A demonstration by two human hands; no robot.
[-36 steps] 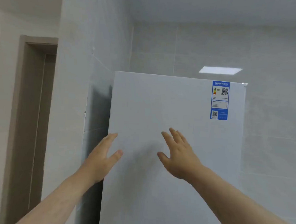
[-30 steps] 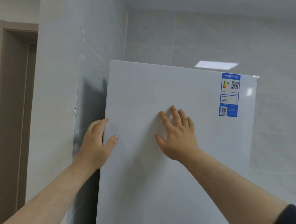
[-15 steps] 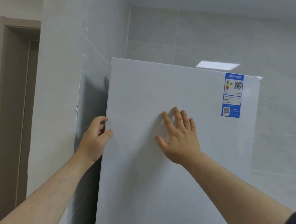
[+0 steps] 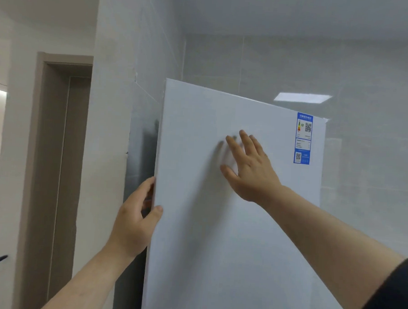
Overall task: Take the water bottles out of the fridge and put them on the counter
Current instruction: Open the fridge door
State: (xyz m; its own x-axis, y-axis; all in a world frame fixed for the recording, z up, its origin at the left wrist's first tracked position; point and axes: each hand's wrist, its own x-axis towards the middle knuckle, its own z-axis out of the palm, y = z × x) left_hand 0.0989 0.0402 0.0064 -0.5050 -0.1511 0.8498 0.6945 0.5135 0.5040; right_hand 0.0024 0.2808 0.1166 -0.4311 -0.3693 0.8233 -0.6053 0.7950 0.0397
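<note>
White fridge door (image 4: pixel 230 226) fills my head view; the bottles are hidden behind it. My left hand (image 4: pixel 133 224) hooks its left edge, thumb in front; my right hand (image 4: pixel 249 171) lies flat, holding nothing. I'd pull from that edge, steadily.
</note>
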